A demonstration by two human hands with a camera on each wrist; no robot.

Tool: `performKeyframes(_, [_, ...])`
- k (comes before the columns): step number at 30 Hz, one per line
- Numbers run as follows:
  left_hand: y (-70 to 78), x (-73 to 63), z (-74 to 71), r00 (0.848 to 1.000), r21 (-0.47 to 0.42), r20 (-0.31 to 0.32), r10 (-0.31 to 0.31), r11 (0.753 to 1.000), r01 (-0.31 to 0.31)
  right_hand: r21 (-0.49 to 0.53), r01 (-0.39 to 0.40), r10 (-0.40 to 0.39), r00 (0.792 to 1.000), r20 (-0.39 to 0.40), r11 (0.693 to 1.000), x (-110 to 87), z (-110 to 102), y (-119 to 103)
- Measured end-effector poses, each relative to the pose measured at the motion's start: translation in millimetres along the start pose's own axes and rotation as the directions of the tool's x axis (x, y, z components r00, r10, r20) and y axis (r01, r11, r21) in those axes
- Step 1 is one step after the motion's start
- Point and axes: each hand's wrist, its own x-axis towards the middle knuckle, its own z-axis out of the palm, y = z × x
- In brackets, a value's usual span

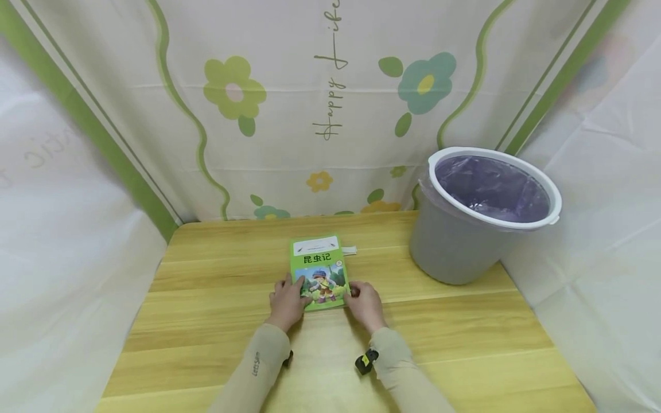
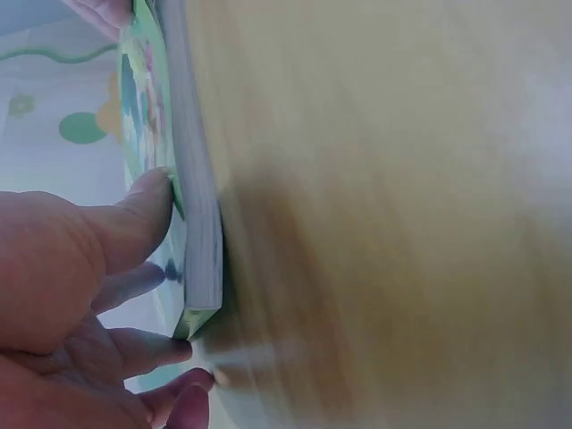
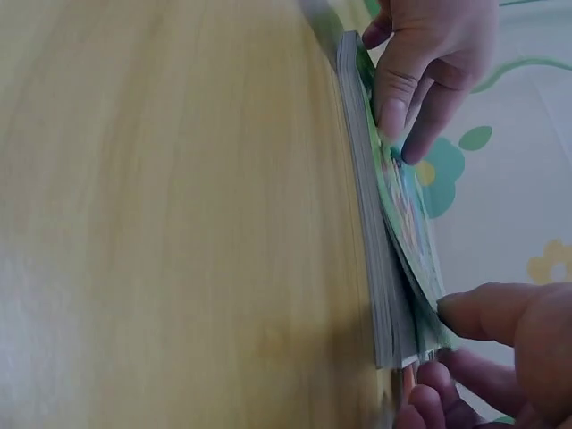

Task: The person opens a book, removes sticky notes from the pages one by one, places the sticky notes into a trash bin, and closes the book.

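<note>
A green children's book with a cartoon figure on its cover lies on the wooden table. My left hand rests at its lower left, thumb and a finger on the cover, the other fingers along the left side. At the lower right corner, my right hand pinches the front cover, thumb on top and fingers beneath. In the right wrist view the cover stands slightly raised from the page block there. A pale strip pokes out past the book's right edge.
A grey bin with a white rim and a clear plastic liner stands at the table's back right. Behind the wooden table hangs a white flowered curtain, with more white cloth at both sides.
</note>
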Motion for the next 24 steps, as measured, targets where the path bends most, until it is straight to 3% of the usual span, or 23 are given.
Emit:
performKeyframes(5, [1.3, -0.5, -2.5, 1.0, 0.005, 0.012, -0.002, 1.0, 0.002, 0.126, -0.019, 0.02, 1.0, -0.011, 0.992, -3.7, 2.2, -7.1])
performKeyframes(11, [0.6, -1.2, -4.0, 0.999, -0.036, 0.033, 0.011, 0.999, -0.01, 0.246, -0.019, 0.009, 0.999, 0.043, 0.969, -10.1, 7.2, -17.7])
performKeyframes(18, [-10.7, -0.8, -15.6, 0.997, -0.115, 0.045, 0.057, 0.992, -0.051, 0.209, 0.059, -0.078, 0.993, 0.085, 0.976, -16.3, 18.8, -27.9])
performKeyframes(24, [-20.4, -2.9, -48.7, 1.0, -0.268, -0.024, 0.018, 0.963, -0.024, 0.156, 0.138, -0.153, 0.984, 0.087, 0.978, -19.9, 28.3, -39.5])
